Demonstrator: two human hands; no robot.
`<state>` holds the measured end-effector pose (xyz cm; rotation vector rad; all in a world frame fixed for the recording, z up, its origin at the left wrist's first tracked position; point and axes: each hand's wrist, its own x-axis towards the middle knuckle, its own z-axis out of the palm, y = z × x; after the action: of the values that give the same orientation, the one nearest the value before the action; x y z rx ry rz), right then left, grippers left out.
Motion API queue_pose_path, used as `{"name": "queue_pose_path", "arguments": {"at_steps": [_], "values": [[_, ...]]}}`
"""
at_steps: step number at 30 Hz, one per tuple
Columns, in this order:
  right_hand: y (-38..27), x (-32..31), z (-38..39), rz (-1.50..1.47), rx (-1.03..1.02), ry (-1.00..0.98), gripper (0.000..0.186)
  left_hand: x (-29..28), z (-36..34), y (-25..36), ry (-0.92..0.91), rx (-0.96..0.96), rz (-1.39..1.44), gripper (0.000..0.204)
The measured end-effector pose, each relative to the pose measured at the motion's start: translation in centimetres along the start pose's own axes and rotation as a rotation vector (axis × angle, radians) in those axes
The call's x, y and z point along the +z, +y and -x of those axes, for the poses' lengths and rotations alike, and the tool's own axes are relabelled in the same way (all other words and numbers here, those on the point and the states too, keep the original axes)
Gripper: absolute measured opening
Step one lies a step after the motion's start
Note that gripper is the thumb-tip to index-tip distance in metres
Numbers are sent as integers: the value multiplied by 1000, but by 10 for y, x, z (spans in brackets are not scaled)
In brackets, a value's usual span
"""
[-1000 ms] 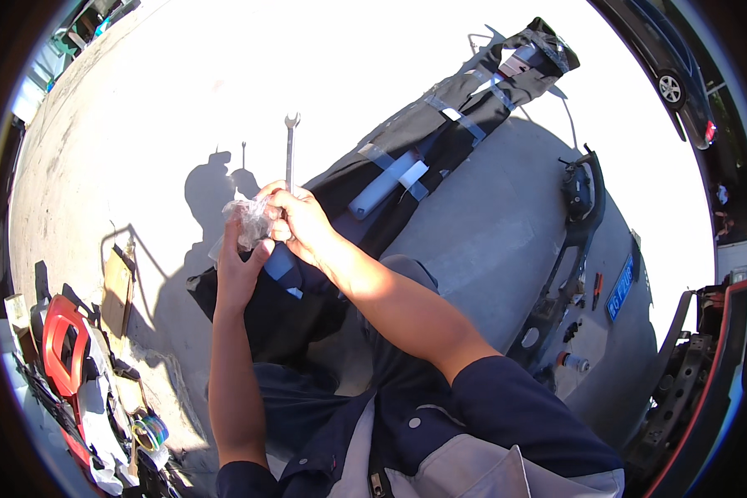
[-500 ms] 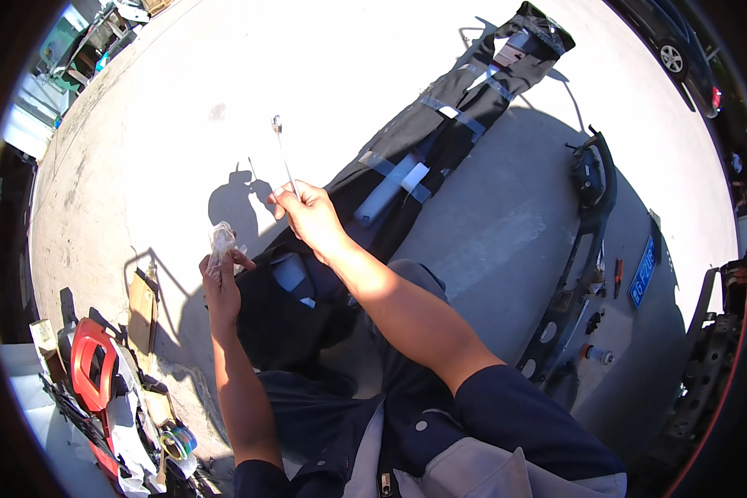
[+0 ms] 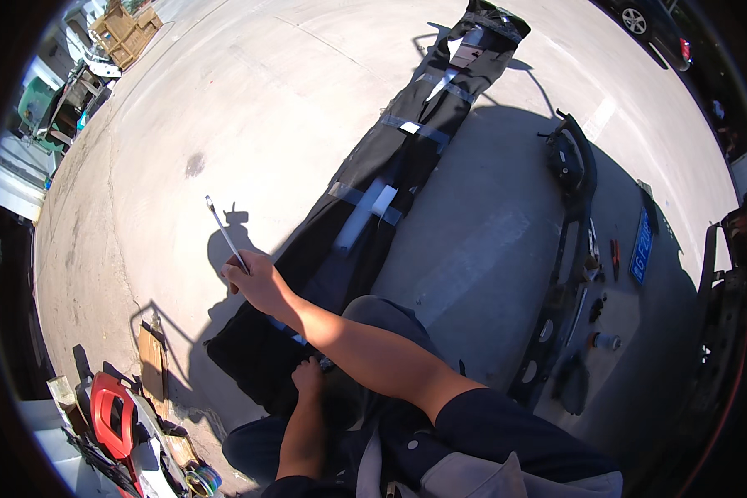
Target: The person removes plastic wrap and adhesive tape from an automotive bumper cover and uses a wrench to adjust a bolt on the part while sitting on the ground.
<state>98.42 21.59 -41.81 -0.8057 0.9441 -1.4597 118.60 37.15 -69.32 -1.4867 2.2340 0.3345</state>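
My right hand [image 3: 257, 284] reaches out to the left, shut on a slim metal wrench [image 3: 224, 232] that points up and away over the sunlit concrete. My left hand [image 3: 307, 378] is low by my lap, resting against the near end of a long black car panel [image 3: 407, 158] with grey tape strips across it. The fingers of that hand are curled, and whether they hold anything is hidden. The panel runs from my knees to the far top of the view.
A black bumper piece [image 3: 568, 158] and a blue plate [image 3: 642, 245] lie on the right among small parts [image 3: 606, 340]. A red tool [image 3: 108, 411] and a cardboard scrap [image 3: 151, 361] sit at lower left. A wooden crate [image 3: 124, 29] stands far left, a car [image 3: 639, 17] top right.
My left hand held a crumpled pale wad up by the wrench; it has dropped to my lap and the wad is out of sight. My right hand swung the wrench out to the left.
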Motion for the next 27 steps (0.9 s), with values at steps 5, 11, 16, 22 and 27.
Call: {"name": "queue_pose_path", "arguments": {"at_steps": [5, 11, 16, 22, 27], "values": [[1, -6, 0, 6, 0, -10, 19, -53, -16, -22, -200, 161, -28, 32], [-4, -5, 3, -87, -13, -87, 19, -179, -21, -84, -276, -30, -206, 28], [0, -12, 4, -105, 16, -81, 20, -177, -47, -147, 15, -316, -64, 42], [-18, -22, 5, 54, -9, -53, 20, -237, -106, -132, 339, -52, 543, 37], [-38, -24, 5, 475, -195, 151, 26, -327, -109, -71, 303, 253, 234, 37]]}}
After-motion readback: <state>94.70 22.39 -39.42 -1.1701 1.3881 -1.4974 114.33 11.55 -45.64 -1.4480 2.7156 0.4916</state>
